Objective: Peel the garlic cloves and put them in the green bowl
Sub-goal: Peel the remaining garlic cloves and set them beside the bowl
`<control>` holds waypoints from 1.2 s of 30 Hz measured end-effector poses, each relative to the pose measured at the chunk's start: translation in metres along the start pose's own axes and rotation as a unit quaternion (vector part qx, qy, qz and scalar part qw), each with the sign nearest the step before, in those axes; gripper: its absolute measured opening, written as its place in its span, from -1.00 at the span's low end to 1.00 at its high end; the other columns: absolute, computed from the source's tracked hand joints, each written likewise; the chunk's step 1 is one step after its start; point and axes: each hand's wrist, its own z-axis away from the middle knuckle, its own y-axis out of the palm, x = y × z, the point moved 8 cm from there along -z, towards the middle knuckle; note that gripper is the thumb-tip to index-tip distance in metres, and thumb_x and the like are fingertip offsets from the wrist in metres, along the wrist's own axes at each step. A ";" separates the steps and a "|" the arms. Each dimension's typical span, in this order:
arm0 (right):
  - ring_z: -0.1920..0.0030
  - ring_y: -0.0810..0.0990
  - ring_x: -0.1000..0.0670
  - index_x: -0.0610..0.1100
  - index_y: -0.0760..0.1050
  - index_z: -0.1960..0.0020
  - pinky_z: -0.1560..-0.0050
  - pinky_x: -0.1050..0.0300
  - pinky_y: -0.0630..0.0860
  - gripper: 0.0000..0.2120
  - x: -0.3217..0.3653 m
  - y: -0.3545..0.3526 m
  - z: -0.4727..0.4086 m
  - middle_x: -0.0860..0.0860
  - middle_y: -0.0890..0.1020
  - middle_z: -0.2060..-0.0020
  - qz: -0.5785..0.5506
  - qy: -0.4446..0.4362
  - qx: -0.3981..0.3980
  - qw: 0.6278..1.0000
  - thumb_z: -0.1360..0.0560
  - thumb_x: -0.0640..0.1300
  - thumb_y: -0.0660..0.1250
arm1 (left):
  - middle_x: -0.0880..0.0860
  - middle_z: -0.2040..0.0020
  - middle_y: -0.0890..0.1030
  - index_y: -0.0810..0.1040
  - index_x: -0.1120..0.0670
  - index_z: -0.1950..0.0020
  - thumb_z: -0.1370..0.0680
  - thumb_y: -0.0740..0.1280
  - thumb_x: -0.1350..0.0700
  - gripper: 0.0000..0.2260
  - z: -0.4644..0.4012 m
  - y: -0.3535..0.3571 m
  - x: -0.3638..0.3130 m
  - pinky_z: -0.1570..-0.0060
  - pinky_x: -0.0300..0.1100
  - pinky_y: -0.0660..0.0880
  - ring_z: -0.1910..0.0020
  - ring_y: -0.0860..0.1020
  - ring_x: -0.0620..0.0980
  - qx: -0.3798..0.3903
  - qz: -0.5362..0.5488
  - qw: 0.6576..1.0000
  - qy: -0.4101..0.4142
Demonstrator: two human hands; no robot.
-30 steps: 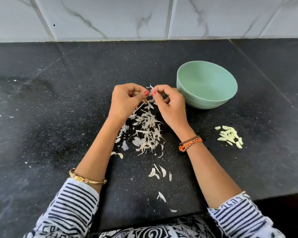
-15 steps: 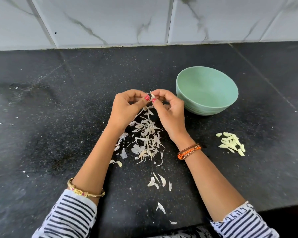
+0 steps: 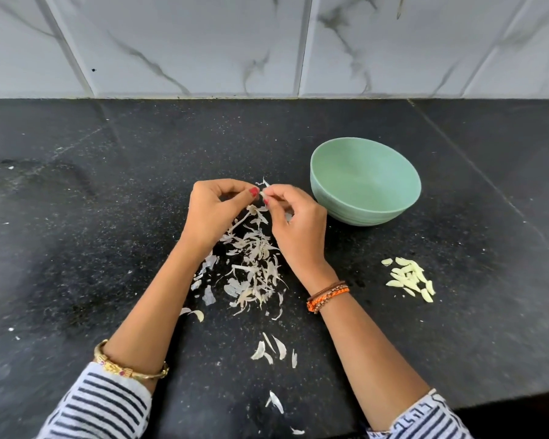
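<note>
From the head view, both hands meet over the black counter (image 3: 108, 217), just left of the green bowl (image 3: 365, 182). The left hand (image 3: 214, 213) and right hand (image 3: 298, 229) each have thumb and forefinger pinched together on one small garlic clove (image 3: 262, 193) held between them, with a wisp of skin (image 3: 264, 182) sticking up from it; the other fingers are curled. Compared with half a second ago, the grip is the same and the hands sit in the same spot by the bowl, though the skin wisp now stands out a little more above the fingertips. Below the hands lies the heap of peels (image 3: 254, 267), with stray flakes nearer the person, unchanged. The peeled cloves (image 3: 409, 278) lie in a small pile on the counter right of the right wrist, below the bowl and apart from it, as before. The part of the bowl's inside that shows holds nothing.
</note>
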 end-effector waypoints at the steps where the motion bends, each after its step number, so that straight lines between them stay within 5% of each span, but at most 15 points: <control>1: 0.20 0.60 0.06 -0.23 0.61 0.06 0.19 0.26 0.51 -0.88 0.003 0.001 0.001 -0.06 0.66 0.20 0.011 -0.012 0.000 1.000 -0.44 -0.33 0.33 | -0.11 0.29 0.66 0.64 0.04 0.19 -0.49 0.36 0.26 -0.85 0.000 0.000 -0.001 0.10 -0.23 0.53 0.21 0.60 -0.12 0.001 0.002 1.000 0.003; 5: 0.19 0.60 0.03 -0.22 0.60 0.04 0.17 0.25 0.49 -0.87 0.007 0.001 0.003 -0.07 0.65 0.19 0.031 -0.020 -0.014 0.999 -0.45 -0.32 0.31 | -0.08 0.27 0.67 0.64 0.06 0.16 -0.49 0.35 0.27 -0.87 0.003 0.002 -0.001 0.14 -0.31 0.52 0.22 0.60 -0.15 0.010 0.007 1.000 0.002; 11: 0.20 0.63 0.02 -0.26 0.49 -0.11 0.14 0.18 0.55 -0.73 0.001 0.000 0.001 -0.11 0.66 0.17 -0.022 0.026 -0.003 0.999 -0.43 -0.41 0.33 | 0.15 0.21 0.66 0.64 0.12 0.12 -0.49 0.35 0.25 -0.92 0.005 0.004 0.001 0.14 -0.15 0.51 0.23 0.56 0.02 -0.003 -0.045 0.999 0.013; 17: 0.15 0.64 0.04 -0.27 0.45 -0.17 0.08 0.09 0.58 -0.63 0.007 -0.012 0.011 -0.10 0.67 0.21 -0.029 0.013 -0.024 0.999 -0.39 -0.43 0.34 | 0.06 0.37 0.56 0.63 0.16 0.13 -0.52 0.31 0.24 -0.89 0.018 0.012 -0.005 0.47 -0.44 0.30 0.49 0.38 -0.21 0.017 -0.100 0.995 0.019; 22: 0.12 0.62 0.09 -0.31 0.45 -0.16 0.10 0.24 0.55 -0.64 0.020 -0.024 0.023 -0.09 0.68 0.22 -0.019 -0.031 -0.039 0.999 -0.37 -0.43 0.37 | 0.16 0.33 0.56 0.62 0.07 0.24 -0.50 0.31 0.30 -0.80 0.034 0.015 -0.006 0.32 -0.18 0.32 0.35 0.37 0.01 0.009 -0.007 1.000 -0.002; 26: 0.13 0.63 0.09 -0.30 0.46 -0.13 0.13 0.16 0.57 -0.66 0.021 -0.032 0.029 -0.05 0.69 0.23 -0.029 -0.023 -0.051 0.998 -0.37 -0.42 0.37 | -0.13 0.52 0.50 0.59 0.08 0.30 -0.49 0.29 0.33 -0.77 0.042 0.020 -0.004 0.44 -0.35 0.27 0.50 0.32 -0.22 -0.001 0.043 0.998 -0.038; 29: 0.14 0.62 0.11 -0.30 0.46 -0.13 0.12 0.24 0.56 -0.66 0.021 -0.035 0.030 -0.05 0.69 0.24 -0.043 -0.013 -0.050 0.998 -0.37 -0.42 0.37 | -0.15 0.53 0.51 0.57 0.11 0.34 -0.48 0.28 0.35 -0.75 0.043 0.022 -0.006 0.43 -0.40 0.29 0.51 0.35 -0.24 -0.011 0.074 0.996 -0.043; 36: 0.26 0.63 0.19 -0.16 0.40 -0.21 0.13 0.30 0.56 -0.54 -0.002 -0.023 0.028 0.16 0.62 0.28 -0.188 0.174 0.052 0.965 -0.37 -0.43 0.39 | -0.14 0.55 0.45 0.53 0.12 0.36 -0.42 0.32 0.38 -0.79 0.044 0.020 -0.014 0.48 -0.43 0.27 0.56 0.33 -0.23 -0.008 0.008 1.000 0.014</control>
